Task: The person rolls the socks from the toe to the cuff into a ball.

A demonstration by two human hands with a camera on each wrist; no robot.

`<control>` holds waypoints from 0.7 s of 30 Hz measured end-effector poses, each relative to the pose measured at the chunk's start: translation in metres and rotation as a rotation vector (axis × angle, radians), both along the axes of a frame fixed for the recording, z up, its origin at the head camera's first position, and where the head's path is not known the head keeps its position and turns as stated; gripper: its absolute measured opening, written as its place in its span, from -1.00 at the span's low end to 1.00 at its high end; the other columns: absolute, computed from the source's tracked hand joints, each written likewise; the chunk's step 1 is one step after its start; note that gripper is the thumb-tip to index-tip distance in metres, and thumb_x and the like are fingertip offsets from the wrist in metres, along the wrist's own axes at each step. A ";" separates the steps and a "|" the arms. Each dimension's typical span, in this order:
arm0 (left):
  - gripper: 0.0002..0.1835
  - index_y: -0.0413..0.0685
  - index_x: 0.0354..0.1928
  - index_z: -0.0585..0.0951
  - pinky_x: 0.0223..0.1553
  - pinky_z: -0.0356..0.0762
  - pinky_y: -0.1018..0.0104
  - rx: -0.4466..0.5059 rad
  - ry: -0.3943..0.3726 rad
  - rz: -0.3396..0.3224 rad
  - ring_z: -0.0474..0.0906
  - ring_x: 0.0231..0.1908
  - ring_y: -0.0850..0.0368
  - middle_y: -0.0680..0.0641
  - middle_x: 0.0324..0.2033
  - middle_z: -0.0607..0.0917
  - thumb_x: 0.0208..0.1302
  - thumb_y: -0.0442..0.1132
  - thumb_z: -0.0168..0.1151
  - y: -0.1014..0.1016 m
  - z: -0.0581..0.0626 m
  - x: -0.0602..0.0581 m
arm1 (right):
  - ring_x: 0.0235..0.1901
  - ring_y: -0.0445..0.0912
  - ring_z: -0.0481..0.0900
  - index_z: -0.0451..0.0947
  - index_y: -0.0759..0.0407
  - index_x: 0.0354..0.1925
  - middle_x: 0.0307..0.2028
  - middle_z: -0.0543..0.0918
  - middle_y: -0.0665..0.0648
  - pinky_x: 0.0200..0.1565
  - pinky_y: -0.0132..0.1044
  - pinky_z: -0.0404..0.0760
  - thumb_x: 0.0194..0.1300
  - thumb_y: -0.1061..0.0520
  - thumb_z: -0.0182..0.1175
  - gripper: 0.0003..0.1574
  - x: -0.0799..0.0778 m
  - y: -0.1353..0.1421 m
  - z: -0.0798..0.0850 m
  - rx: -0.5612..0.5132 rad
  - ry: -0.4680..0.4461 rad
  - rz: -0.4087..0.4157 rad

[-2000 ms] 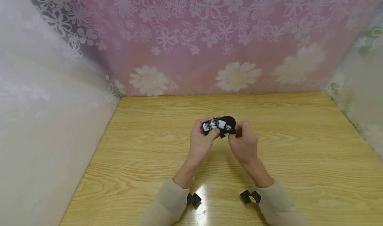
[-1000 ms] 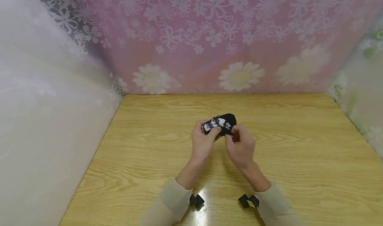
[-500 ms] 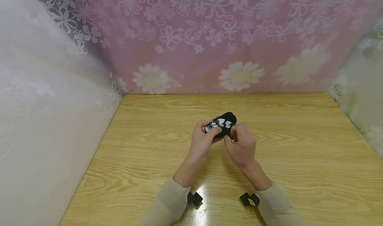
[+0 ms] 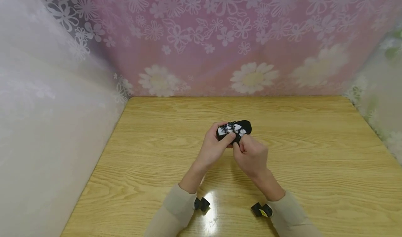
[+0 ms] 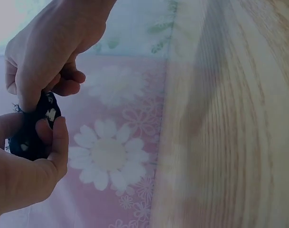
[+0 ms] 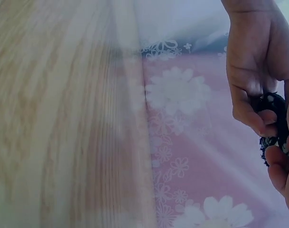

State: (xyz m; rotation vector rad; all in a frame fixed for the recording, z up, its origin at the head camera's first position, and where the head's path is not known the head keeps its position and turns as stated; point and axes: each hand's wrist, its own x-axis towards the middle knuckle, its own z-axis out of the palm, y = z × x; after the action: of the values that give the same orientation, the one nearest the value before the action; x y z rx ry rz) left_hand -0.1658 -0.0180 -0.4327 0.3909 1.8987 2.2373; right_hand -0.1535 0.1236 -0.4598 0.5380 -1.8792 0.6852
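Note:
A small bunched black-and-white sock (image 4: 244,125), loose threads showing on its patterned side, is held up over the table between both hands. My left hand (image 4: 211,146) grips its left end, the thumb lying across the front and the fingers behind. At the lower right edge, my right hand (image 4: 253,157) pinches the fabric between thumb and curled fingers. In the left wrist view the sock (image 5: 29,135) shows dark between the two hands, partly covered by fingers. The right wrist view catches the sock (image 6: 271,105) with frayed threads near the fingertips.
A light wood-grain table (image 4: 150,160) lies below. Behind it hangs a pink floral curtain (image 4: 201,66), with a pale curtain (image 4: 56,125) on the left side and another on the right. Small black devices (image 4: 202,204) sit at both wrists.
The sock has been turned and shifted between the hands, its black end tilting up and then back down. The right hand has moved a little left, its fingers folding closer over the sock's edge.

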 end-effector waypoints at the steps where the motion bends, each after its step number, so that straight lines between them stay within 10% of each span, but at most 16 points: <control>1: -0.56 -0.22 0.27 0.38 -0.08 0.67 0.15 -0.007 0.013 0.003 0.62 -0.12 0.09 -0.26 0.07 0.54 0.40 -0.33 0.20 0.000 0.000 0.000 | -0.75 -0.26 -0.01 0.14 0.12 -0.68 -0.74 0.12 -0.06 -0.72 -0.42 -0.06 0.06 0.29 0.02 -0.69 0.000 0.000 0.000 0.003 0.000 -0.003; 9: -0.56 -0.20 0.26 0.39 -0.20 0.65 0.34 -0.011 0.042 0.030 0.62 -0.19 0.09 -0.25 0.01 0.57 0.39 -0.32 0.21 -0.005 0.003 -0.002 | -0.75 -0.23 0.16 0.22 0.14 -0.65 -0.72 0.29 0.00 -0.73 -0.40 0.08 0.12 0.19 0.11 -0.69 -0.001 -0.001 0.000 -0.001 -0.008 -0.018; 21: -0.61 -0.08 0.17 0.37 -0.40 0.52 0.40 -0.089 0.165 -0.054 0.55 -0.37 0.23 -0.10 -0.24 0.59 0.37 -0.29 0.24 0.003 0.000 0.009 | -0.68 -0.24 0.03 0.14 0.19 -0.71 -0.75 0.14 0.03 -0.63 -0.41 -0.02 -0.11 0.47 0.01 -0.67 -0.001 0.000 -0.002 -0.330 -0.007 -0.023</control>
State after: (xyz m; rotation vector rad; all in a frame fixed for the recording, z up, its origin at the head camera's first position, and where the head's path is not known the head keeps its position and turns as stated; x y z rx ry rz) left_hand -0.1565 -0.0150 -0.4328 0.6226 2.0339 2.1367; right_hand -0.1543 0.1238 -0.4615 0.3006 -1.7285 0.9600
